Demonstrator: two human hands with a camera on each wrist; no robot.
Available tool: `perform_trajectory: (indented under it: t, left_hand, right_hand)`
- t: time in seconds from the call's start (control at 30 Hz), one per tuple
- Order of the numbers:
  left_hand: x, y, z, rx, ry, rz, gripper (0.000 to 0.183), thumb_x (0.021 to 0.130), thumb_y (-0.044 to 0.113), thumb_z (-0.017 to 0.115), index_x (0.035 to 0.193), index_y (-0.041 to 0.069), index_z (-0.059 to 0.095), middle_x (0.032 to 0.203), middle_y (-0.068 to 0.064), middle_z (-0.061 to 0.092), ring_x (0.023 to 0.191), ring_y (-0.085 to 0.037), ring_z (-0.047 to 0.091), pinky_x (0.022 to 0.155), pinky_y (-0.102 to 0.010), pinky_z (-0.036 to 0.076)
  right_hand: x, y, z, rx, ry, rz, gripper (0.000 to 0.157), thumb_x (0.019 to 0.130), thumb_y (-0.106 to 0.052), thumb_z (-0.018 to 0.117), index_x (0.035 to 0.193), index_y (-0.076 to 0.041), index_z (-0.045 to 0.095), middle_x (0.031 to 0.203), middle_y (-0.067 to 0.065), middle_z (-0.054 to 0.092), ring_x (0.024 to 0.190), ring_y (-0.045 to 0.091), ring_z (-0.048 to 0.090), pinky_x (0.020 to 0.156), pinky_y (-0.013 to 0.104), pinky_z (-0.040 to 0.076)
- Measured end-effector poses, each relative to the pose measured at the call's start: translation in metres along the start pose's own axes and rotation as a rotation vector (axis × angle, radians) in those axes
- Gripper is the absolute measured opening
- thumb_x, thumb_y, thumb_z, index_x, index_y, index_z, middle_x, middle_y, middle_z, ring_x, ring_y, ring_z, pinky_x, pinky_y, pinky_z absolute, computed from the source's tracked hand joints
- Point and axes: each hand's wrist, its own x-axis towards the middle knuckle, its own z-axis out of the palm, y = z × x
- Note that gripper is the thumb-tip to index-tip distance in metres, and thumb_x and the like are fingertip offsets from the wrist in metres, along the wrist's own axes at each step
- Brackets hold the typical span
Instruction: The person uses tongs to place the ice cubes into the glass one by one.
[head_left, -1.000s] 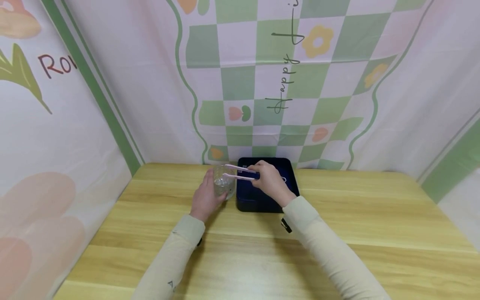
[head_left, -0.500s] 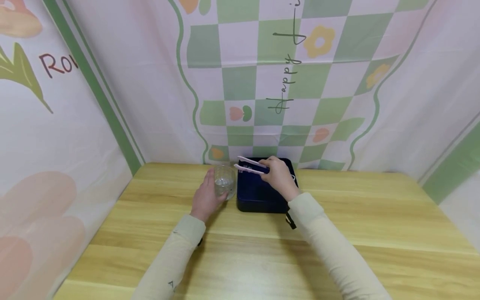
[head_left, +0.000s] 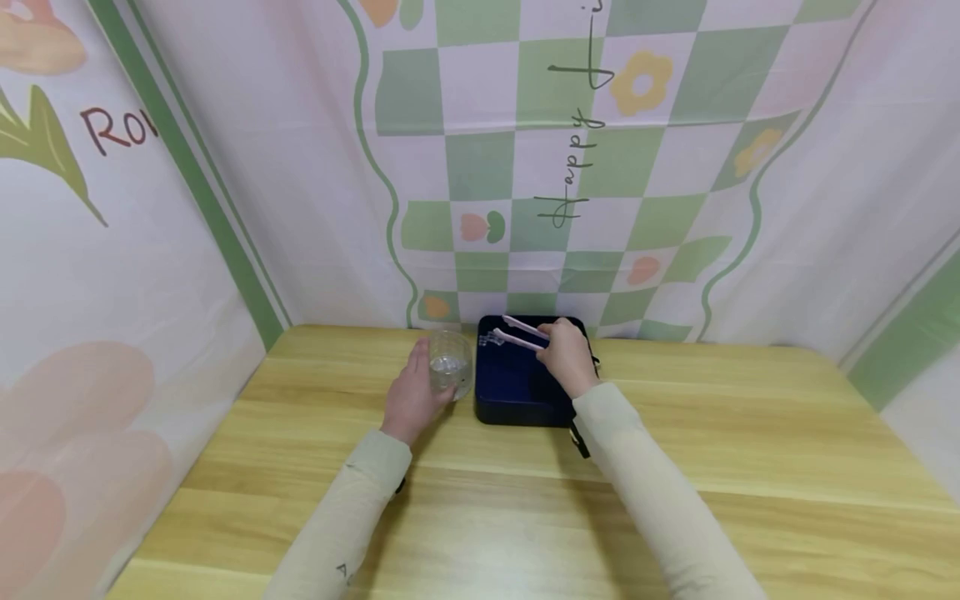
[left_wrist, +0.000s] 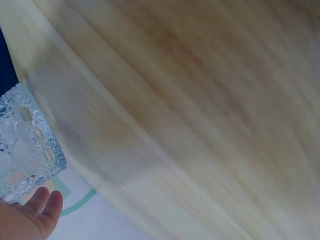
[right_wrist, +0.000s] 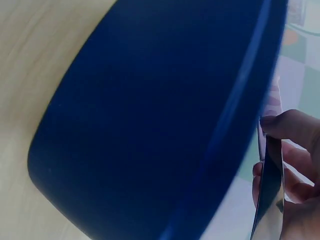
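Note:
My left hand (head_left: 411, 402) curls round the side of a clear glass (head_left: 450, 360) standing on the table. The glass has a bumpy, textured wall in the left wrist view and clear contents low inside. In my right hand (head_left: 567, 358) is a pair of tongs (head_left: 519, 340), with pale pink arms spread apart and pointing left. A metal part of the tongs (right_wrist: 270, 200) shows in the right wrist view. Their tips hover over the far left part of a dark blue tray (head_left: 521, 411), close to small clear pieces (head_left: 484, 340). Whether the tips touch those pieces I cannot tell.
The wooden table (head_left: 480, 517) spreads out in front and to both sides. Behind the tray hangs a checkered, printed cloth (head_left: 480, 167). The glass stands close to the tray's left side.
The tongs have moved right, from over the glass to over the tray, with my right hand carrying them. My left hand and the glass stay in place.

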Motion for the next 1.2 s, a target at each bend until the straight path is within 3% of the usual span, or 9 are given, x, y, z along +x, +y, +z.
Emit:
perform_trajectory:
  t: [0.57, 1.2]
  left_hand:
    - [-0.002, 0.000, -0.002, 0.003, -0.015, 0.007, 0.093, 0.082, 0.038, 0.073, 0.149, -0.001, 0.021, 0.152, -0.020, 0.033, 0.110, -0.039, 0.060, 0.091, -0.049, 0.056]
    - [0.001, -0.002, 0.001, 0.011, 0.007, 0.025, 0.093, 0.081, 0.037, 0.074, 0.149, -0.001, 0.022, 0.152, -0.021, 0.034, 0.110, -0.039, 0.061, 0.091, -0.049, 0.056]
  right_hand:
    - [-0.001, 0.009, 0.022, -0.025, 0.014, 0.041, 0.037, 0.076, 0.001, 0.071, 0.113, 0.006, 0.067, 0.105, 0.026, 0.063, 0.096, 0.042, 0.062, 0.082, 0.051, 0.055]
    - [0.007, 0.009, 0.035, -0.002, 0.011, 0.059, 0.037, 0.075, 0.004, 0.064, 0.112, 0.007, 0.067, 0.107, 0.027, 0.063, 0.095, 0.044, 0.062, 0.079, 0.052, 0.055]
